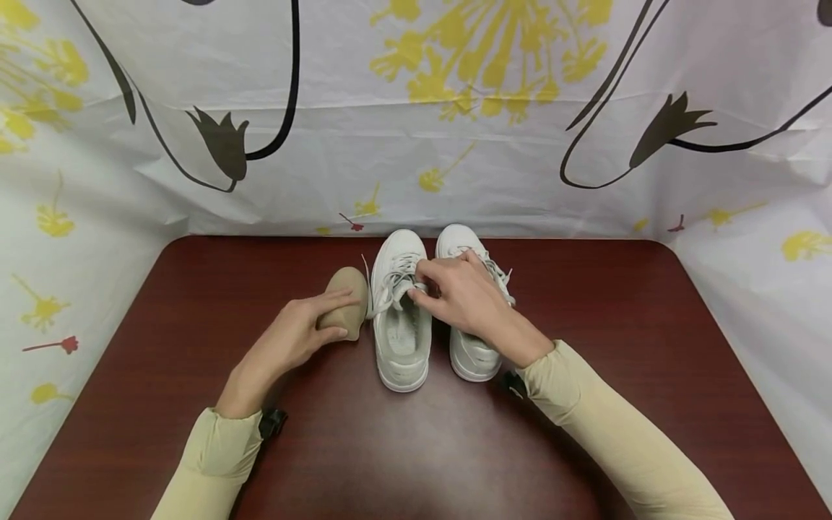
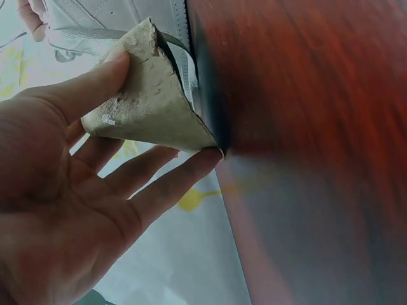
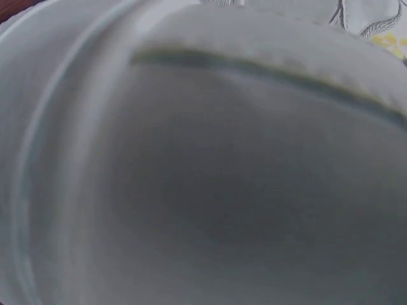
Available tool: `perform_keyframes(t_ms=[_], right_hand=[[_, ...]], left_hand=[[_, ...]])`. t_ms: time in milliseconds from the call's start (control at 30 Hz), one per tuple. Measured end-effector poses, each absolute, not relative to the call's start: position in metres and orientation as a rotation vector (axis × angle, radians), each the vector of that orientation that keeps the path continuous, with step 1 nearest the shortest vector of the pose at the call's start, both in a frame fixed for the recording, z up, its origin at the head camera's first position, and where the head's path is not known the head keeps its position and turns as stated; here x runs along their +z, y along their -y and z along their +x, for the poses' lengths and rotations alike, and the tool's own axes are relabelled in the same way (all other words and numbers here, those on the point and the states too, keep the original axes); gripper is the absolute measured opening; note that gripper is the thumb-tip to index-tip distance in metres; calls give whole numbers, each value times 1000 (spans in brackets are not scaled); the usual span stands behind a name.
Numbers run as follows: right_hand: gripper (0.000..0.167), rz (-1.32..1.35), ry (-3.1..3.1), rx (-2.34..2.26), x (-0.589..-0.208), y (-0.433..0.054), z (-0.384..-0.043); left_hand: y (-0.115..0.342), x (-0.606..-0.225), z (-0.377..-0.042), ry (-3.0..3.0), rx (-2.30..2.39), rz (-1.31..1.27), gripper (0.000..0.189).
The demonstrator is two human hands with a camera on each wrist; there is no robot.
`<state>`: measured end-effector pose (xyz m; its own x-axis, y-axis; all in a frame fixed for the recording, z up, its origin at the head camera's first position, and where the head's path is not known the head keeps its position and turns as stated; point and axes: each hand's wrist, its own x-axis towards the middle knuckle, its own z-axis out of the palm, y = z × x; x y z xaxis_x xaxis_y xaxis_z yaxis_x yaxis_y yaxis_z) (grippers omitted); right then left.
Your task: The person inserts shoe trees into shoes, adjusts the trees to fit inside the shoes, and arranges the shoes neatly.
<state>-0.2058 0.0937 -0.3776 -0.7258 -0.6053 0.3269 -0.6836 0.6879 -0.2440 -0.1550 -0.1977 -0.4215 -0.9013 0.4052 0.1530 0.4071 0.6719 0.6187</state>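
Note:
A pair of white lace-up sneakers stands side by side near the far table edge, toes pointing away: the left sneaker (image 1: 400, 365) and the right sneaker (image 1: 474, 361). My left hand (image 1: 295, 332) holds a beige moulded-pulp shoe insert (image 1: 346, 278) just left of the left sneaker. In the left wrist view the thumb lies on one face of the insert (image 2: 149, 108), with fingers along its other side. My right hand (image 1: 468, 300) reaches over the right sneaker and pinches the left sneaker near its tongue; the fingertip contact is partly hidden. In the right wrist view, a blurred sneaker (image 3: 210, 190) fills most of the picture.
The dark red table (image 1: 416, 448) has a glossy wood-grain top. A white sheet (image 1: 403, 166) with yellow and dark plant prints hangs behind it and along both sides. A loose lace (image 1: 367, 289) sticks out between the insert and left sneaker.

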Motion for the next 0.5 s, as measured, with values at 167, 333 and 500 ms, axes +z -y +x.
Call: perform_keyframes(t_ms=[167, 333, 500], right_hand=[[25, 1032, 2681, 521, -378, -94, -205], [25, 1032, 2686, 516, -379, -94, -205], [25, 1035, 2677, 516, -378, -93, -206]], left_hand=[[198, -420, -154, 2870, -1035, -629, 59], [198, -421, -154, 2842, -1007, -571, 53], [198, -420, -154, 2831, -1005, -559, 50]])
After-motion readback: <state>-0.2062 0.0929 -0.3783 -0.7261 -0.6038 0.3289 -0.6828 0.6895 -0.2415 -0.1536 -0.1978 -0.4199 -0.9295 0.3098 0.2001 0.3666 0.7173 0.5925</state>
